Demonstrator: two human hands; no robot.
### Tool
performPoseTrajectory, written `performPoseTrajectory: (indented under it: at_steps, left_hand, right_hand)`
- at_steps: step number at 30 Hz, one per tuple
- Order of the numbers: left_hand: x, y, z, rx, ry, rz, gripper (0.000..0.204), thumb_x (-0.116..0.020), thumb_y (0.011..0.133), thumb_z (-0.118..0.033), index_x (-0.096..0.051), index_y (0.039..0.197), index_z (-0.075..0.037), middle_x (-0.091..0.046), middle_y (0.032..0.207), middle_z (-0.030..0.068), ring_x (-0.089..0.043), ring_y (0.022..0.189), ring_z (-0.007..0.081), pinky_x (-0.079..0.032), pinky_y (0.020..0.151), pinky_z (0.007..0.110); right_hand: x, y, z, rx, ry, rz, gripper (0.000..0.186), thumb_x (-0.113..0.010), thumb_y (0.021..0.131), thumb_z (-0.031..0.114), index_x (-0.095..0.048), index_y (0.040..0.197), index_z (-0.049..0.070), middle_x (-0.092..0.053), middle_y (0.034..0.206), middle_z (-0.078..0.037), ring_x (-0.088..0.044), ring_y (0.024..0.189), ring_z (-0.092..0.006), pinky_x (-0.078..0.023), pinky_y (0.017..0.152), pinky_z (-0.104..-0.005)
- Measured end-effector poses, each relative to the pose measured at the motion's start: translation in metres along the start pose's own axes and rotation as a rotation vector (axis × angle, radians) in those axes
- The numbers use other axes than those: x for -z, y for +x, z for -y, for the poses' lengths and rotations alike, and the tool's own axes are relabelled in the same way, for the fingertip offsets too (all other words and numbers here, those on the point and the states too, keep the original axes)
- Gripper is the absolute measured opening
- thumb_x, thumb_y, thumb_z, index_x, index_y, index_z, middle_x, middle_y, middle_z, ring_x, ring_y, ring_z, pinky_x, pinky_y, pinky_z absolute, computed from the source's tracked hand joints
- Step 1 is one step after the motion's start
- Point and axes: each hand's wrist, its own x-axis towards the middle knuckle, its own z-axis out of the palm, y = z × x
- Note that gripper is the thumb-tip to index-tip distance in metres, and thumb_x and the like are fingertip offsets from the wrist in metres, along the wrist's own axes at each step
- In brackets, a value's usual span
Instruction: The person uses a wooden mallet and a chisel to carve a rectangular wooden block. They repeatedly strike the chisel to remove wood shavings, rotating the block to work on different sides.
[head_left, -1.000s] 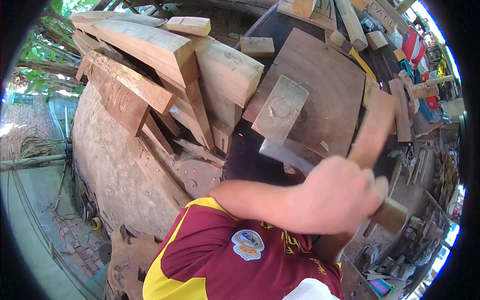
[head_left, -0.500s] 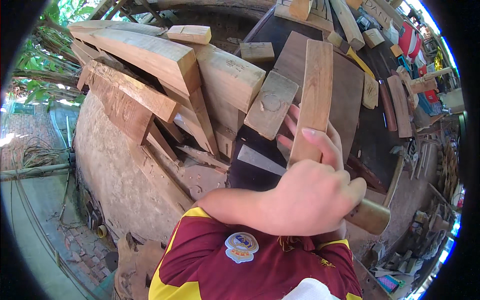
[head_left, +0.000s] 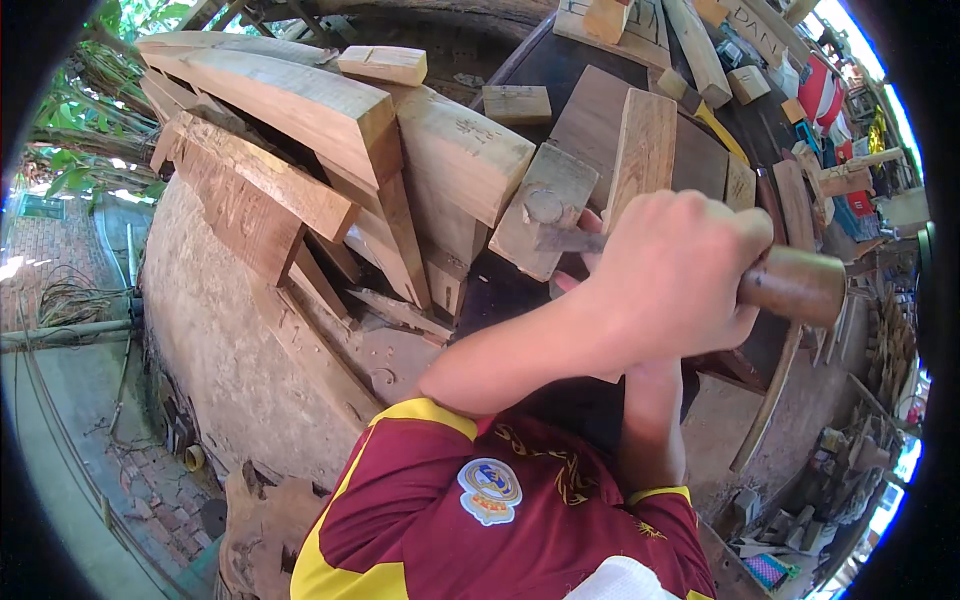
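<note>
My left hand (head_left: 690, 270) is wrapped round the wooden handle of a chisel (head_left: 797, 286). Its flat metal blade points left, over a pale wooden block (head_left: 545, 208) on the bench. Below it, my right hand (head_left: 566, 282) is mostly hidden; a few fingertips show beside the blade, and its forearm passes under my left arm. It holds a long, slightly curved piece of wood (head_left: 643, 145), whose far end rises past my left knuckles. The lower part of that piece is covered by my left hand. Whether the blade touches the wood, I cannot tell.
Stacked thick beams (head_left: 270, 95) stand at the left, near a rough upright slab (head_left: 215, 270). Small blocks (head_left: 516, 104) and a yellow-handled tool (head_left: 720, 132) lie on the dark bench. A red case (head_left: 820, 92) and wood scraps crowd the far right.
My left hand has moved up and right with the chisel, turning the handle from lower right to nearly level. The curved wood has shifted slightly and is now more covered.
</note>
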Motion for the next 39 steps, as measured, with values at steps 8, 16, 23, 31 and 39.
performPoseTrajectory:
  at_steps: [8,16,23,31,39]
  left_hand:
    - [-0.001,0.013,0.015,0.024,0.011,-0.129,0.022,-0.073,0.058,-0.016,-0.061,0.074,-0.006,-0.062,0.065,0.0143,-0.064,0.064,0.0364,-0.051,0.060,0.045]
    - [0.000,0.020,0.019,0.056,0.029,-0.122,0.020,-0.071,0.059,-0.016,-0.064,0.075,-0.006,-0.062,0.064,0.0149,-0.064,0.064,0.0367,-0.052,0.061,0.044]
    - [-0.005,0.021,0.024,0.022,0.086,-0.136,0.018,-0.070,0.059,-0.016,-0.062,0.072,-0.007,-0.061,0.062,0.0139,-0.063,0.062,0.0355,-0.052,0.059,0.044]
    - [-0.002,0.017,0.027,-0.062,0.035,-0.120,0.020,-0.069,0.055,-0.013,-0.058,0.071,-0.006,-0.055,0.060,0.0155,-0.057,0.059,0.0376,-0.047,0.054,0.040]
    - [0.017,-0.016,-0.012,-0.108,-0.037,0.102,0.031,-0.071,0.050,-0.011,-0.050,0.073,-0.008,-0.049,0.061,0.0089,-0.057,0.057,0.0315,-0.044,0.049,0.040]
  right_hand:
    - [0.024,0.006,-0.015,-0.038,0.027,-0.048,0.042,-0.061,0.093,0.015,-0.047,0.130,0.003,-0.058,0.121,-0.008,-0.059,0.108,-0.0175,-0.053,0.085,-0.0353]
    - [0.031,0.005,-0.008,0.052,-0.086,0.082,0.048,-0.054,0.096,0.017,-0.040,0.138,-0.002,-0.054,0.133,-0.013,-0.058,0.115,-0.0222,-0.050,0.094,-0.0367]
    - [0.021,0.005,-0.006,0.054,-0.064,0.059,0.044,-0.052,0.093,0.008,-0.042,0.134,-0.004,-0.056,0.127,-0.015,-0.063,0.107,-0.0234,-0.054,0.085,-0.0362]
    - [0.017,0.010,-0.014,0.045,0.087,-0.033,0.045,-0.051,0.094,0.010,-0.040,0.136,-0.003,-0.056,0.126,-0.014,-0.062,0.108,-0.0252,-0.054,0.085,-0.0377]
    - [0.013,-0.006,-0.013,-0.056,0.254,-0.102,0.050,-0.055,0.091,0.015,-0.040,0.135,-0.003,-0.056,0.125,-0.015,-0.062,0.109,-0.0273,-0.054,0.086,-0.0393]
